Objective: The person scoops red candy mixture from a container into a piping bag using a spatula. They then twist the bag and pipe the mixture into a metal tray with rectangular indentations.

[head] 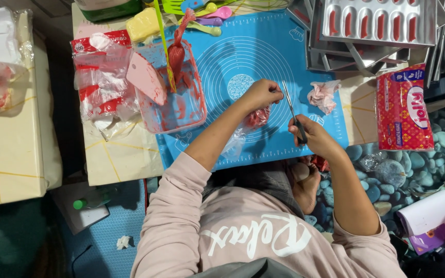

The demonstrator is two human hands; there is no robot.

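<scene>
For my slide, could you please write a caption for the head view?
Left hand holds a red-filled piping bag over a blue mat while right hand holds scissors.

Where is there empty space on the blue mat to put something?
Bare blue mat lies above the scissors, between the red-smeared container and the metal trays. It is crowded around both hands and the crumpled tissue.

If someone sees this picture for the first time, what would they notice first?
Probably the blue baking mat at the centre, where the right hand holds scissors against a red-filled piping bag in the left hand. Left of it stands a red-smeared plastic tub.
</scene>
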